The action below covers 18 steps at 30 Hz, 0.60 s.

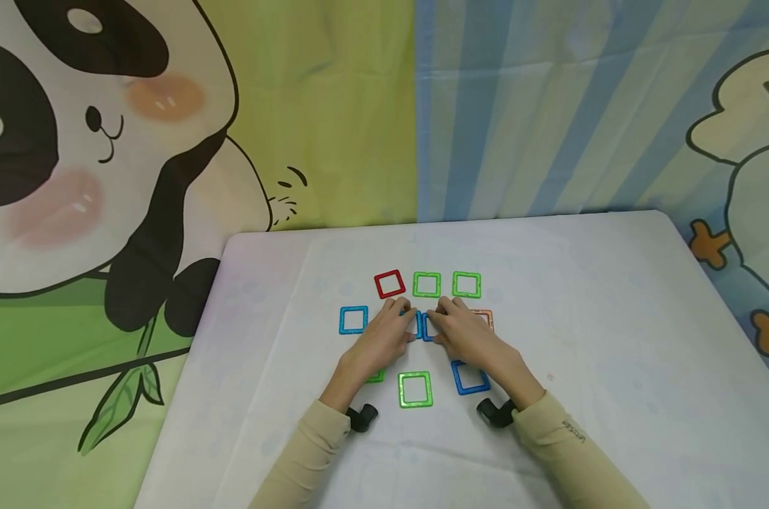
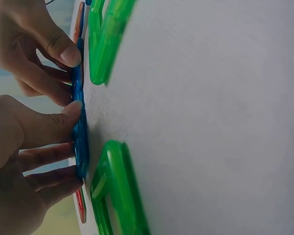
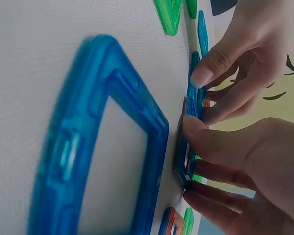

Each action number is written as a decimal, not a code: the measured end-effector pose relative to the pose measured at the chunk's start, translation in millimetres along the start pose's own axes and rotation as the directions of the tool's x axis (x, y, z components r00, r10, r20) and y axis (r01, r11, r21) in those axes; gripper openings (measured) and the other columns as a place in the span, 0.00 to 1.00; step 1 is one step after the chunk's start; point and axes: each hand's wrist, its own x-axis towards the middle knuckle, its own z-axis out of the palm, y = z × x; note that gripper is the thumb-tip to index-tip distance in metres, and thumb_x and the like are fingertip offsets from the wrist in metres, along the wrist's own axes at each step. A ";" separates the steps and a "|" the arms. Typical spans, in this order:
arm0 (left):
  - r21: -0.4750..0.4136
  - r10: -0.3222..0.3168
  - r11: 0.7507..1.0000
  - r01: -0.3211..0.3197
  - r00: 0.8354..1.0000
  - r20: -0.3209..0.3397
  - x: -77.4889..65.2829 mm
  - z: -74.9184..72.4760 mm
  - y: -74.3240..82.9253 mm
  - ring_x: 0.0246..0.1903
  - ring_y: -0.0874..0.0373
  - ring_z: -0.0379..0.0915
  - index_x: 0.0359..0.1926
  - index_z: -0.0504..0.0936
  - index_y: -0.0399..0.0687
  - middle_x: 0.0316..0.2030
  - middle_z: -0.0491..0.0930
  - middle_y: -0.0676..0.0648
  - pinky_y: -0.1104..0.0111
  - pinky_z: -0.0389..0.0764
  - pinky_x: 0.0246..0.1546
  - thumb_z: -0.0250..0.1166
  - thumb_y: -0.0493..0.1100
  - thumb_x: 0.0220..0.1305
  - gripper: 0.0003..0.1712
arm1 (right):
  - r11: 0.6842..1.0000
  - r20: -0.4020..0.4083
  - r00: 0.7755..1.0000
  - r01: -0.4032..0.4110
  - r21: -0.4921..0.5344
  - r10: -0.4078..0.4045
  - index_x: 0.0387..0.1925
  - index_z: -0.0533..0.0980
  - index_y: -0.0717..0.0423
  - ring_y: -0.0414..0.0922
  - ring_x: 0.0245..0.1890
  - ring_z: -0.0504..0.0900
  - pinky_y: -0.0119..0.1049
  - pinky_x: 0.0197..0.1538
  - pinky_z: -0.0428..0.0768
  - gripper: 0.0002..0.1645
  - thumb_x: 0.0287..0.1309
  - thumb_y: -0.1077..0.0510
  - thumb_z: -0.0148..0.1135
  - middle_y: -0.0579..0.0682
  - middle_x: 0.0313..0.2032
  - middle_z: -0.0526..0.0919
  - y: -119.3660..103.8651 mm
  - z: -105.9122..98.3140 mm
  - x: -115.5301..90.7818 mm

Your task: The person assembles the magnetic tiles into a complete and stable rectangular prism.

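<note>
Near the middle of the table in the head view, my left hand (image 1: 384,336) and right hand (image 1: 467,332) come together over two blue square magnetic tiles. Thumb and fingers of the left hand pinch the left blue tile (image 2: 81,142) by its edges. The right hand grips the right blue tile (image 3: 179,152) the same way, thumb on the near side and fingers behind. Seen from the head, the facing edges of the left tile (image 1: 419,324) and right tile (image 1: 425,329) stand side by side. The hands cover their outer parts.
Around the hands lie a red tile (image 1: 378,287), two green tiles (image 1: 427,274) (image 1: 466,274) behind, a light blue tile (image 1: 343,320) left, and an orange tile (image 1: 491,322) partly hidden right. In front are a green tile (image 1: 415,404), a part-covered green tile (image 1: 377,377) and a blue tile (image 1: 456,379).
</note>
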 end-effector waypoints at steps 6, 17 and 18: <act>-0.001 0.006 1.000 -0.006 1.000 0.007 1.0 1.8 -2.0 0.62 0.51 0.66 0.68 0.76 0.41 0.64 0.73 0.44 0.62 0.76 0.66 0.69 0.45 0.70 0.29 | 1.000 -0.002 1.000 0.010 -0.020 -0.010 0.62 0.79 0.63 0.50 0.46 0.75 0.43 0.47 0.84 0.30 0.60 0.56 0.75 0.56 0.50 0.80 0.0 0.1 0.0; -0.029 -0.006 1.000 0.006 1.000 0.001 -2.5 -1.5 -12.9 0.64 0.50 0.65 0.69 0.75 0.44 0.64 0.73 0.45 0.58 0.73 0.68 0.69 0.47 0.69 0.31 | 0.999 0.002 1.000 0.020 -0.035 -0.020 0.62 0.79 0.63 0.51 0.46 0.75 0.42 0.47 0.84 0.30 0.61 0.56 0.74 0.57 0.50 0.80 0.4 0.4 2.9; -0.026 -0.009 1.000 0.009 1.000 0.003 -3.6 -1.6 -13.5 0.63 0.50 0.65 0.69 0.75 0.44 0.63 0.73 0.45 0.58 0.74 0.67 0.69 0.47 0.69 0.31 | 0.999 0.002 1.000 0.020 -0.039 -0.020 0.62 0.79 0.63 0.51 0.46 0.75 0.42 0.47 0.84 0.30 0.61 0.56 0.74 0.57 0.50 0.80 0.9 0.7 2.4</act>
